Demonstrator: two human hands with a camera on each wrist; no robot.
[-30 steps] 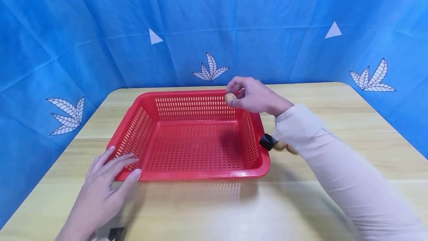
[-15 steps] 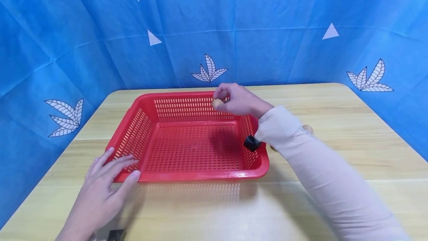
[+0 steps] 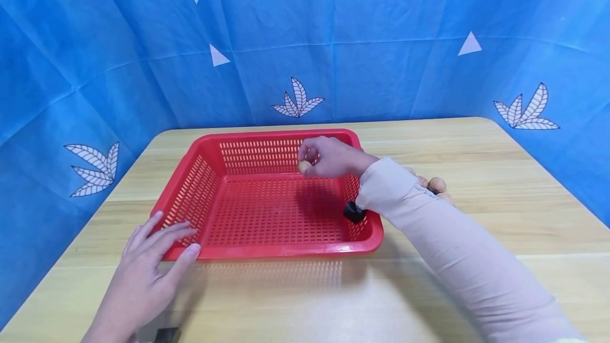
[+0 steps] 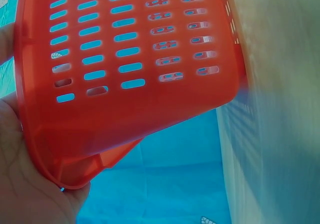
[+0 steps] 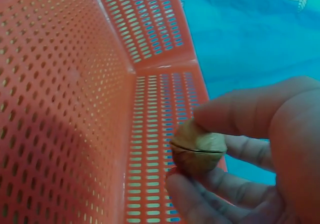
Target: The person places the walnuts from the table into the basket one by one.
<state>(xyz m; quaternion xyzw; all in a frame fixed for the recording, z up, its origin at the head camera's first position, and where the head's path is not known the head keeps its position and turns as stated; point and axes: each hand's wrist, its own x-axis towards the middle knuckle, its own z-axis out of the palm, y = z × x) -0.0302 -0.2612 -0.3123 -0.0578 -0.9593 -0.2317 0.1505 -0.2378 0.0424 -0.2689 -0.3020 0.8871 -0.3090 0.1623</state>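
A walnut [image 5: 197,146] with a dark seam is pinched between the thumb and fingers of my right hand [image 3: 329,156]. In the head view that walnut [image 3: 304,167] is above the floor of a red plastic basket [image 3: 276,251], towards its back right. Slotted holes cover the basket's walls and floor, and nothing lies on the floor that shows. My left hand [image 3: 145,269] rests its relaxed fingers over the basket's front left corner. In the left wrist view the palm lies against the outside of the rim [image 4: 30,134].
Several more walnuts [image 3: 436,184] lie on the wooden table [image 3: 500,195] right of the basket, partly hidden by my right sleeve [image 3: 443,242]. A blue patterned cloth [image 3: 381,78] hangs around the table's back and sides.
My right hand has moved left and down with the walnut, from over the back right rim to inside the basket. The sleeve has uncovered more walnuts. My left hand stays put.
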